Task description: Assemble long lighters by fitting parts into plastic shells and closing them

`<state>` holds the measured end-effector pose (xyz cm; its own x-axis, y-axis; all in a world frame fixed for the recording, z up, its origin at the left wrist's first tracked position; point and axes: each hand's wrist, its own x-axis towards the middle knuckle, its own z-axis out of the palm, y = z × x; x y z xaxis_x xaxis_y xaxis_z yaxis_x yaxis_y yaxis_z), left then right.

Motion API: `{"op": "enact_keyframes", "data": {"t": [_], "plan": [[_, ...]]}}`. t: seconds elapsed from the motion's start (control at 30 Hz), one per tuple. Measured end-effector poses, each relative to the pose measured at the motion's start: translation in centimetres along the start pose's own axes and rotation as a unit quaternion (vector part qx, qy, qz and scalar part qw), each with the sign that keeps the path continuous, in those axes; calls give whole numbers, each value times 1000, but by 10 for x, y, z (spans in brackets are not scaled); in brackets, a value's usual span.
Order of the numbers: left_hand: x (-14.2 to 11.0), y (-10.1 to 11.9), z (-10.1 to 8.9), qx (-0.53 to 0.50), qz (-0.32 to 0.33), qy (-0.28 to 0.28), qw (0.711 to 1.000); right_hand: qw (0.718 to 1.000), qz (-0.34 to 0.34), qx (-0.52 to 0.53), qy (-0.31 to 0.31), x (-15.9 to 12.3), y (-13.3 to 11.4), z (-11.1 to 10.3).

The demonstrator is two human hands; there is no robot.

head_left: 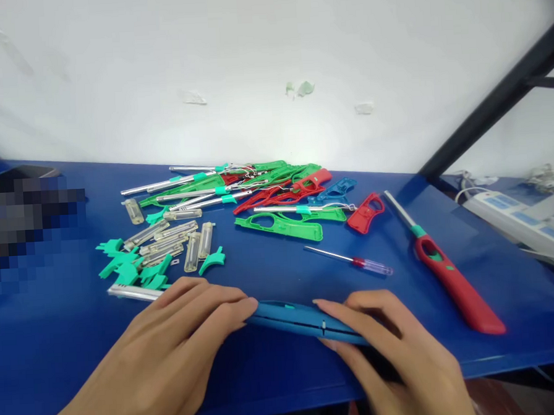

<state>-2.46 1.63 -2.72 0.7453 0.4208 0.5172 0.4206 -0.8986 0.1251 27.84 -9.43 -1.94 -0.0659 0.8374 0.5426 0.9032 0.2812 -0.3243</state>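
My left hand (182, 342) and my right hand (386, 344) both grip a blue plastic lighter body (296, 317), held on edge near the front of the blue table (276, 368). The left fingers close over its left end and the right fingers wrap its right end. Just beyond it lies a small screwdriver (354, 260) with a clear handle. Further right lies an assembled red long-nosed lighter (447, 273).
A pile of green, red and blue lighter shells with metal tubes (276, 195) lies mid-table. Clear fuel tanks (186, 240) and teal triggers (131, 268) sit at the left. A white power strip (514, 217) is at right, under a black frame bar (494, 103).
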Motion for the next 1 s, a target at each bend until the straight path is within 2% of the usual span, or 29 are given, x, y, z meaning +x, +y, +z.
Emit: {"op": "enact_keyframes", "data": {"t": [0.2,0.37,0.5,0.57,0.67,0.77,1.0], "plan": [[3,-6,-3,38,45,-20,998,999,7,40,24,16,-14,5],[7,3,-3,37,22,-17,999,999,-8,34,14,17,-13,7],[18,14,-1,16,-6,19,1000,999,-9,43,20,18,-15,9],[23,16,-1,22,1,32,999,999,-9,48,19,19,-17,9],[25,15,-2,41,23,43,998,998,-7,55,20,20,-19,9],[24,13,-2,44,16,61,997,998,-6,59,24,19,-21,10],[28,14,-6,1,15,89,996,999,-5,45,6,13,-24,13]]}}
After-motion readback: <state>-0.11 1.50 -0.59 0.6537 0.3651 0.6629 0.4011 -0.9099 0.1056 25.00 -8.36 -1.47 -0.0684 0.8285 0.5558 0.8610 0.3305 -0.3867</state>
